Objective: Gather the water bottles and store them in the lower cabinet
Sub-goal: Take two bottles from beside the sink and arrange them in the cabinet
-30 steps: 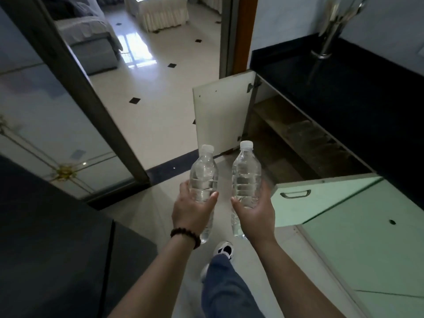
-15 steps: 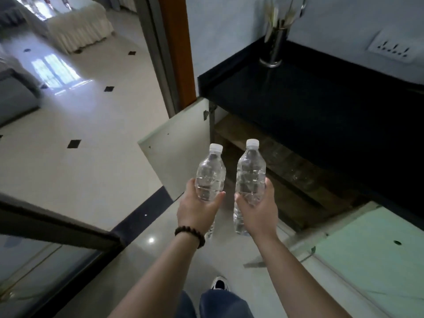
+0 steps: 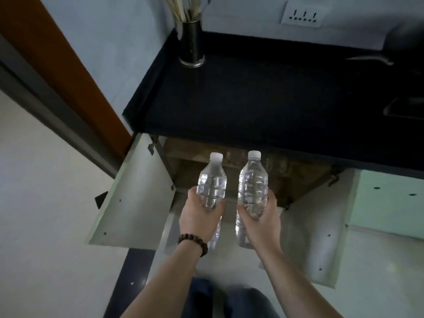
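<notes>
Step in hand: I carry two water bottles to the open lower cabinet point(image 3: 229, 177); by my judgement the gathering is done and the storing is not yet begun.
Left hand point(image 3: 202, 220): my fingers and thumb wrap the lower body of the left water bottle point(image 3: 212, 182), which stands upright, white cap on; a bead bracelet point(image 3: 193, 243) sits on that wrist.
Right hand point(image 3: 260, 218): it clasps the middle of the right water bottle point(image 3: 253, 180) in the same way, upright and capped.
Position of bottles: both hang side by side, apart, in front of the cabinet opening and between its two open doors, the left door point(image 3: 135, 198) and the right door point(image 3: 321, 230).
Next move: I judge that I must lower and reach forward to set the bottles on the cabinet floor; a shelf inside appears to hold glassware, too dim to be sure.
Surface: a black countertop point(image 3: 252, 99) lies above the cabinet, bearing a metal utensil holder point(image 3: 191, 45).
Room: a wall socket point(image 3: 301, 16), an orange door frame point(image 3: 62, 63) and pale floor tiles point(image 3: 46, 203).
</notes>
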The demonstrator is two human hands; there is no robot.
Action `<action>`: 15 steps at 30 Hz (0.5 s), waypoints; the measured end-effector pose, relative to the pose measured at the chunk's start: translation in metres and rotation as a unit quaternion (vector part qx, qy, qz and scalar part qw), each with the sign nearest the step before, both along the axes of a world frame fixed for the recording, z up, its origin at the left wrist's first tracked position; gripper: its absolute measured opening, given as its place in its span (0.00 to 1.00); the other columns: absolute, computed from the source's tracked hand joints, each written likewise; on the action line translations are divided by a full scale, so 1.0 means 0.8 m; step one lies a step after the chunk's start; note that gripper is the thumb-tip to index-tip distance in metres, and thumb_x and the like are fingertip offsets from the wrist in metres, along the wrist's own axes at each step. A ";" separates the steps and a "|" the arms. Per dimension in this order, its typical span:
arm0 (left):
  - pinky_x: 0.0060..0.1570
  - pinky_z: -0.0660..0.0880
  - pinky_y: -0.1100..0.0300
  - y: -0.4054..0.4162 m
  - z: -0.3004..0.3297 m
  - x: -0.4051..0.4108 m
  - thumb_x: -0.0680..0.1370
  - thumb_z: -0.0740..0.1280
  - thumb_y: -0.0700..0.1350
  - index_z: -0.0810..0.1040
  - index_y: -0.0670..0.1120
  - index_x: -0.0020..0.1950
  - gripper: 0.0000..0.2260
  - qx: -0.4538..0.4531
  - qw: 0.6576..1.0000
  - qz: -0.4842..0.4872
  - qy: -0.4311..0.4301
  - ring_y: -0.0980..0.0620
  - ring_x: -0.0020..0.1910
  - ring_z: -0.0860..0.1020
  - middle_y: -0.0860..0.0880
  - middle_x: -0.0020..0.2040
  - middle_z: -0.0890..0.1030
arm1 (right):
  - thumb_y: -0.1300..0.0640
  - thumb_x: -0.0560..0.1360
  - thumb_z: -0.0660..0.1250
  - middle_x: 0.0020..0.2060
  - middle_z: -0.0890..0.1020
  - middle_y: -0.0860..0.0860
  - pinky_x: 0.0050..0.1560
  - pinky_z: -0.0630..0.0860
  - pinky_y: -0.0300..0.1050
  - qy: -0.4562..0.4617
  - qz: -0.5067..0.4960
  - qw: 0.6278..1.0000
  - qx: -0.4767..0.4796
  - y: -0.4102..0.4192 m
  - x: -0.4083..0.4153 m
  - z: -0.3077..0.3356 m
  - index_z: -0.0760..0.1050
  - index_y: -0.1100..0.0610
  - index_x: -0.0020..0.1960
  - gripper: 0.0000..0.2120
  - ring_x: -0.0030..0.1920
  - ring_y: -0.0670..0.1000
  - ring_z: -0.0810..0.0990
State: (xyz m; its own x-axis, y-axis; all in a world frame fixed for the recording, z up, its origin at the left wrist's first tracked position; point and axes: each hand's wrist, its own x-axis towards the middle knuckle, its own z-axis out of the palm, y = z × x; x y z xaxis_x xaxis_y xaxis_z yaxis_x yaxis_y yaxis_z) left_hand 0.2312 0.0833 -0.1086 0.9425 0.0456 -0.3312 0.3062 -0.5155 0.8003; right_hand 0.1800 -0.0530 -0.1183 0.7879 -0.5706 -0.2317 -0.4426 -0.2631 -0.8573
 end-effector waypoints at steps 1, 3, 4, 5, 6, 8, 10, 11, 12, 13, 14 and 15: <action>0.45 0.78 0.55 0.004 -0.006 0.007 0.70 0.73 0.57 0.66 0.58 0.55 0.20 -0.001 1.000 -0.010 0.008 0.61 0.42 0.78 0.60 0.44 0.78 | 0.50 0.69 0.73 0.52 0.79 0.44 0.39 0.69 0.33 0.008 -0.011 1.000 0.000 0.006 0.001 -0.006 0.62 0.47 0.69 0.33 0.45 0.42 0.78; 0.46 0.79 0.54 0.011 -0.017 0.016 0.70 0.73 0.57 0.66 0.59 0.54 0.19 0.001 0.999 -0.030 0.027 0.60 0.42 0.78 0.59 0.44 0.78 | 0.51 0.70 0.73 0.51 0.79 0.45 0.38 0.69 0.34 0.024 -0.034 0.999 0.002 0.015 0.004 -0.015 0.62 0.48 0.69 0.33 0.45 0.44 0.79; 0.45 0.79 0.54 0.013 -0.023 0.020 0.70 0.73 0.57 0.66 0.59 0.54 0.19 0.004 0.999 -0.040 0.035 0.60 0.42 0.78 0.59 0.44 0.78 | 0.51 0.70 0.73 0.50 0.78 0.45 0.38 0.69 0.34 0.031 -0.048 0.998 0.002 0.018 0.005 -0.020 0.62 0.48 0.69 0.32 0.45 0.44 0.78; 0.44 0.78 0.56 0.014 -0.028 0.025 0.70 0.72 0.58 0.66 0.58 0.55 0.20 0.006 0.998 -0.047 0.040 0.60 0.42 0.78 0.59 0.44 0.79 | 0.51 0.70 0.73 0.50 0.78 0.44 0.38 0.69 0.36 0.034 -0.060 0.998 0.000 0.019 0.006 -0.025 0.62 0.48 0.69 0.32 0.45 0.45 0.78; 0.42 0.77 0.58 0.015 -0.035 0.029 0.70 0.72 0.58 0.67 0.57 0.56 0.20 0.010 0.998 -0.055 0.043 0.61 0.41 0.78 0.58 0.44 0.79 | 0.51 0.70 0.73 0.50 0.78 0.45 0.39 0.69 0.38 0.038 -0.067 0.997 -0.007 0.019 0.008 -0.033 0.62 0.49 0.70 0.32 0.46 0.46 0.79; 0.38 0.74 0.61 0.011 -0.053 0.041 0.70 0.72 0.58 0.67 0.56 0.57 0.21 0.015 0.997 -0.062 0.048 0.61 0.40 0.77 0.58 0.43 0.79 | 0.51 0.69 0.73 0.51 0.78 0.45 0.42 0.71 0.41 0.042 -0.078 0.996 -0.019 0.016 0.016 -0.052 0.61 0.50 0.71 0.34 0.48 0.48 0.80; 0.38 0.76 0.60 0.003 -0.080 0.055 0.70 0.72 0.59 0.68 0.54 0.59 0.22 0.006 0.997 -0.058 0.055 0.60 0.40 0.78 0.57 0.44 0.79 | 0.51 0.69 0.73 0.50 0.77 0.42 0.41 0.71 0.40 0.043 -0.094 0.994 -0.022 0.007 0.027 -0.081 0.61 0.49 0.71 0.34 0.46 0.46 0.79; 0.37 0.77 0.60 -0.002 -0.096 0.064 0.70 0.73 0.58 0.68 0.54 0.59 0.23 0.000 0.997 -0.053 0.056 0.60 0.40 0.79 0.57 0.44 0.79 | 0.52 0.70 0.73 0.47 0.76 0.40 0.39 0.70 0.38 0.041 -0.102 0.994 -0.025 0.002 0.033 -0.096 0.62 0.49 0.70 0.34 0.44 0.43 0.78; 0.36 0.76 0.61 -0.007 -0.112 0.073 0.70 0.73 0.58 0.68 0.53 0.60 0.24 -0.006 0.997 -0.049 0.056 0.60 0.40 0.79 0.57 0.43 0.80 | 0.52 0.70 0.73 0.46 0.75 0.38 0.38 0.69 0.38 0.039 -0.110 0.993 -0.028 -0.005 0.039 -0.111 0.62 0.48 0.70 0.33 0.43 0.41 0.76; 0.34 0.74 0.62 -0.014 -0.131 0.082 0.70 0.74 0.57 0.68 0.54 0.59 0.23 -0.010 0.997 -0.050 0.053 0.60 0.39 0.78 0.57 0.43 0.80 | 0.53 0.70 0.73 0.45 0.75 0.37 0.37 0.69 0.38 0.035 -0.116 0.992 -0.032 -0.012 0.046 -0.129 0.62 0.47 0.69 0.32 0.42 0.40 0.76; 0.34 0.73 0.62 -0.022 -0.153 0.092 0.70 0.74 0.56 0.68 0.54 0.58 0.22 -0.013 0.997 -0.053 0.046 0.61 0.39 0.78 0.58 0.43 0.79 | 0.53 0.70 0.73 0.45 0.76 0.37 0.37 0.69 0.39 0.028 -0.122 0.992 -0.032 -0.019 0.053 -0.149 0.62 0.47 0.69 0.32 0.43 0.41 0.77; 0.34 0.71 0.62 -0.030 -0.175 0.103 0.70 0.74 0.55 0.68 0.55 0.57 0.21 -0.018 0.997 -0.058 0.037 0.61 0.39 0.77 0.58 0.43 0.79 | 0.54 0.70 0.73 0.45 0.77 0.37 0.38 0.70 0.38 0.017 -0.126 0.991 -0.029 -0.028 0.062 -0.171 0.62 0.46 0.68 0.31 0.43 0.41 0.77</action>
